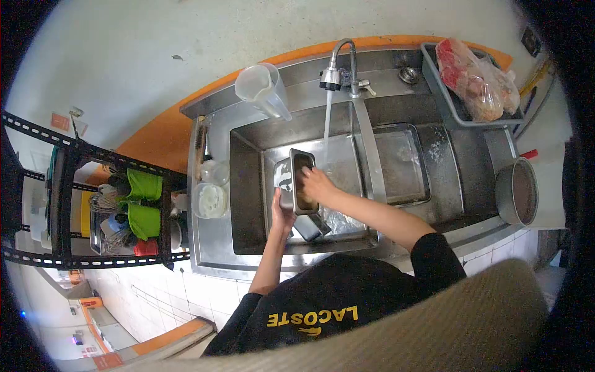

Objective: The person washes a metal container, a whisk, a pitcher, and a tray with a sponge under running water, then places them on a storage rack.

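My left hand [283, 212] grips the lower side of a deep rectangular steel pan [284, 180], tilted so its opening faces right. My right hand [316, 185] reaches into the pan's opening, its fingers curled against the inside; whatever they hold, if anything, is hidden. Water runs from the faucet [331, 79] into the sink basin [246, 211], just beyond the pan. Another metal pan [310, 228] lies low in the basin beneath my hands, partly covered by them.
A clear plastic pitcher [266, 93] stands on the back ledge. Left of the basin are a tub of whitish liquid [211, 201] and a brush [206, 149]. A grey bin [447, 102] with bagged food, a round pot [519, 192] and a shelf rack [68, 186] flank the sink.
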Action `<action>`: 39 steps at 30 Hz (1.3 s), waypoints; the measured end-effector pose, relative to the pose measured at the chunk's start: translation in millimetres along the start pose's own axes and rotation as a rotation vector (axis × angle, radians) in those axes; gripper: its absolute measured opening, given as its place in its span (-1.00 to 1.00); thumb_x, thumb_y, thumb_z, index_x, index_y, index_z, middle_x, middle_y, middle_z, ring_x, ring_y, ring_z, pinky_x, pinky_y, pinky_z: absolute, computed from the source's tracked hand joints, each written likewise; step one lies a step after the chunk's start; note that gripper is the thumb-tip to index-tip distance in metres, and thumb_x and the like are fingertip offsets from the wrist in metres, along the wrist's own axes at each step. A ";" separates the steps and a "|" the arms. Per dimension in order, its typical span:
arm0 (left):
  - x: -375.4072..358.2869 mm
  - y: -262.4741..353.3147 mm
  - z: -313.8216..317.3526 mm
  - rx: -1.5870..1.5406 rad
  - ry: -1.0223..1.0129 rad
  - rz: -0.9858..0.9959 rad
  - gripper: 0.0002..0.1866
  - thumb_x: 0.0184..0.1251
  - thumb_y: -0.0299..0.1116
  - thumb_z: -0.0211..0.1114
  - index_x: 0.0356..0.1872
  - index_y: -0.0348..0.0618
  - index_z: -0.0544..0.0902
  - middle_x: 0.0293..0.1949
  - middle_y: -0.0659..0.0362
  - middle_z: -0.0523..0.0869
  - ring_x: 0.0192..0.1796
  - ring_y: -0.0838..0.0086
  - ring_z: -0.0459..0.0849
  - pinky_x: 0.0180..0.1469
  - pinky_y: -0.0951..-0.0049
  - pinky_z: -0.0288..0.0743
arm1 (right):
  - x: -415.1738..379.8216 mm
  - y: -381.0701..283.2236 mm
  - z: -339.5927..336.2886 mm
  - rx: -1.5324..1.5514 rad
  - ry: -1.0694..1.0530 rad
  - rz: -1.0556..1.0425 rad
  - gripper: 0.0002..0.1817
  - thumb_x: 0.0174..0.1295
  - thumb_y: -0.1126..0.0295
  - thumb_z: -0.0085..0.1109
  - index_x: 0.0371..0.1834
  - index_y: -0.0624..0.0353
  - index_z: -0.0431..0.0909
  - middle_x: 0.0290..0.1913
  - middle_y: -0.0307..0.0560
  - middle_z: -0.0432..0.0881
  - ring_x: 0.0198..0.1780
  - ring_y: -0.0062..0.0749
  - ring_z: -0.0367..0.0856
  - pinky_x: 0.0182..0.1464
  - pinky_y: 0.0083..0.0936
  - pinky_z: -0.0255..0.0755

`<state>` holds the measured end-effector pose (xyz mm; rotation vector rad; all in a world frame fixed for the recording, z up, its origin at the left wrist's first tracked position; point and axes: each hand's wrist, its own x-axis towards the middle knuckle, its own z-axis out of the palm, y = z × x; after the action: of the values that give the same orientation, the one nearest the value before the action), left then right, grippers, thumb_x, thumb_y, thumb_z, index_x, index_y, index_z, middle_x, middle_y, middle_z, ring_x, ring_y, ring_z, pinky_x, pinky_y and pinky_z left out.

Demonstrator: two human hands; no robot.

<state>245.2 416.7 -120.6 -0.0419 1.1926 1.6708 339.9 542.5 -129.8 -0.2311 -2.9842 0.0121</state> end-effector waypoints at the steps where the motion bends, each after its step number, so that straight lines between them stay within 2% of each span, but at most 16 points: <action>1: -1.1 2.3 2.7 -0.009 0.014 0.003 -0.45 0.16 0.16 0.10 0.03 0.00 0.42 -0.12 0.23 0.59 -0.16 0.40 0.59 -0.20 0.40 0.50 | 2.0 -0.2 4.2 -0.021 -0.020 0.018 -0.82 -0.05 0.26 0.07 -0.55 0.04 0.65 -0.16 -0.16 0.54 0.15 -0.20 0.29 0.12 -0.30 0.20; 3: 0.7 2.5 -5.3 0.031 0.012 0.008 -0.45 0.16 0.16 0.10 0.03 0.00 0.43 -0.12 0.23 0.59 -0.14 0.40 0.58 -0.16 0.38 0.49 | 8.4 -0.3 16.6 -0.062 -0.058 0.056 -0.80 -0.04 0.25 0.06 -0.54 0.05 0.65 -0.13 -0.15 0.54 0.16 -0.19 0.28 0.13 -0.29 0.19; 9: 12.6 -15.0 -30.3 -0.031 -0.083 -0.078 -0.43 0.12 0.18 0.14 0.03 0.01 0.43 -0.11 0.23 0.56 -0.08 0.41 0.54 -0.08 0.33 0.44 | -27.6 -23.1 25.1 0.087 0.039 -0.115 -0.79 -0.06 0.25 0.08 -0.54 0.09 0.65 -0.14 -0.16 0.52 0.15 -0.17 0.27 0.08 -0.28 0.26; 13: -0.6 -8.7 -5.7 0.095 0.038 -0.119 -0.40 0.10 0.18 0.16 0.06 0.03 0.40 -0.09 0.23 0.54 -0.07 0.38 0.53 -0.06 0.29 0.43 | -8.5 6.9 11.8 0.056 -0.146 0.002 -0.80 -0.06 0.26 0.07 -0.53 0.09 0.65 -0.09 -0.15 0.49 0.13 -0.22 0.29 0.03 -0.26 0.30; 14: -3.5 -5.9 -2.3 0.125 0.085 -0.143 -0.39 0.09 0.18 0.17 0.07 0.04 0.39 -0.08 0.23 0.54 -0.06 0.38 0.53 -0.05 0.29 0.43 | -3.3 17.6 18.6 0.050 -0.064 0.089 -0.83 -0.10 0.27 0.13 -0.54 0.10 0.64 -0.10 -0.13 0.48 0.09 -0.20 0.32 -0.03 -0.26 0.34; 17: 7.1 -10.8 -11.0 0.103 0.000 -0.141 -0.36 0.07 0.21 0.17 0.08 0.02 0.38 -0.04 0.20 0.51 -0.05 0.36 0.52 -0.03 0.30 0.44 | -6.9 39.3 25.9 0.015 0.031 -0.012 -0.80 -0.11 0.18 0.16 -0.49 0.01 0.65 -0.19 -0.16 0.52 -0.07 -0.29 0.42 -0.12 -0.33 0.34; 18: 5.8 -9.9 -10.9 0.141 0.037 -0.150 -0.30 0.04 0.24 0.17 0.10 -0.02 0.37 0.01 0.17 0.49 0.01 0.34 0.50 0.02 0.26 0.42 | -13.7 50.9 23.5 0.141 0.018 -0.055 -0.72 -0.07 0.09 0.22 -0.37 0.01 0.62 -0.16 -0.07 0.52 -0.11 -0.33 0.47 -0.16 -0.30 0.38; 21: -2.4 -4.7 -15.3 0.108 0.092 -0.096 -0.25 0.02 0.27 0.16 0.13 -0.05 0.35 0.05 0.13 0.48 0.09 0.32 0.46 0.08 0.19 0.39 | -17.0 77.3 19.1 0.684 -0.284 0.401 -0.56 -0.03 -0.07 0.24 -0.24 0.02 0.57 -0.10 0.00 0.51 -0.08 -0.32 0.49 -0.12 -0.24 0.39; 23: 0.4 0.5 -26.9 0.013 -0.075 -0.073 -0.21 0.01 0.29 0.13 0.16 -0.07 0.33 0.08 0.09 0.46 0.13 0.25 0.43 0.16 0.14 0.31 | -18.7 83.9 9.8 1.482 -0.125 0.679 -0.49 -0.01 -0.15 0.19 -0.24 0.08 0.54 -0.16 -0.01 0.52 -0.17 -0.33 0.52 -0.17 -0.30 0.42; 25: 2.1 0.6 -30.0 0.092 -0.005 -0.085 -0.28 0.12 0.28 -0.01 0.16 -0.05 0.36 0.06 0.10 0.50 0.04 0.24 0.53 -0.01 0.21 0.50 | -15.3 87.4 -2.8 2.273 0.098 0.914 -0.41 0.01 -0.22 0.13 -0.24 0.13 0.51 -0.21 -0.02 0.54 -0.25 -0.33 0.54 -0.22 -0.36 0.45; 28: 9.4 -2.0 -38.3 0.088 0.017 -0.168 -0.28 0.12 0.27 0.02 0.14 -0.10 0.37 0.05 0.05 0.51 0.05 0.21 0.52 -0.02 0.21 0.53 | 1.0 84.4 -52.6 2.590 0.185 0.793 -0.48 0.08 -0.16 0.08 -0.30 0.13 0.50 -0.41 -0.14 0.56 -0.45 -0.40 0.54 -0.43 -0.43 0.44; 31: 5.0 0.4 -31.3 -0.022 -0.056 -0.271 -0.25 0.06 0.26 0.12 0.17 -0.07 0.32 0.12 0.01 0.43 0.11 0.17 0.47 0.08 0.11 0.43 | 30.1 87.4 2.0 1.725 0.404 0.769 -0.50 0.15 -0.15 -0.01 -0.37 0.14 0.50 -0.54 -0.26 0.54 -0.52 -0.36 0.56 -0.54 -0.41 0.41; 32: 4.6 0.2 -29.6 -0.032 -0.038 -0.302 -0.25 0.06 0.25 0.12 0.17 -0.06 0.32 0.12 0.00 0.43 0.11 0.16 0.47 0.07 0.11 0.44 | 44.8 78.4 5.5 1.503 0.547 0.667 -0.51 0.22 -0.05 -0.12 -0.44 0.21 0.51 -0.53 -0.08 0.59 -0.45 -0.13 0.62 -0.46 -0.22 0.45; 35: 5.9 -3.5 -22.0 -0.060 -0.031 -0.359 -0.27 0.08 0.23 0.13 0.16 -0.07 0.33 0.11 -0.02 0.43 0.10 0.14 0.49 0.05 0.12 0.48 | 40.3 50.8 -43.1 0.719 0.230 0.622 -0.54 0.25 0.09 -0.17 -0.50 0.28 0.52 -0.55 0.11 0.59 -0.46 0.03 0.60 -0.41 -0.13 0.44; 36: 6.4 -4.6 -19.3 -0.068 -0.053 -0.348 -0.28 0.08 0.22 0.13 0.16 -0.07 0.33 0.11 -0.02 0.44 0.10 0.14 0.48 0.05 0.12 0.48 | 42.2 47.6 -24.1 0.794 0.320 0.541 -0.58 0.26 0.18 -0.20 -0.52 0.27 0.53 -0.54 0.22 0.56 -0.46 0.12 0.57 -0.34 -0.07 0.44; 39: 3.2 -1.2 -12.9 -0.046 -0.083 -0.350 -0.30 0.10 0.21 0.12 0.15 -0.08 0.34 0.09 -0.02 0.45 0.09 0.14 0.49 0.02 0.12 0.50 | 31.8 34.6 -8.7 0.536 0.163 0.404 -0.58 0.26 0.17 -0.21 -0.53 0.25 0.53 -0.53 0.18 0.57 -0.46 0.10 0.57 -0.32 -0.08 0.45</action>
<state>238.3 409.8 -129.7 -0.1966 1.0186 1.3781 315.5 581.6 -117.2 -0.7112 -2.5973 0.7771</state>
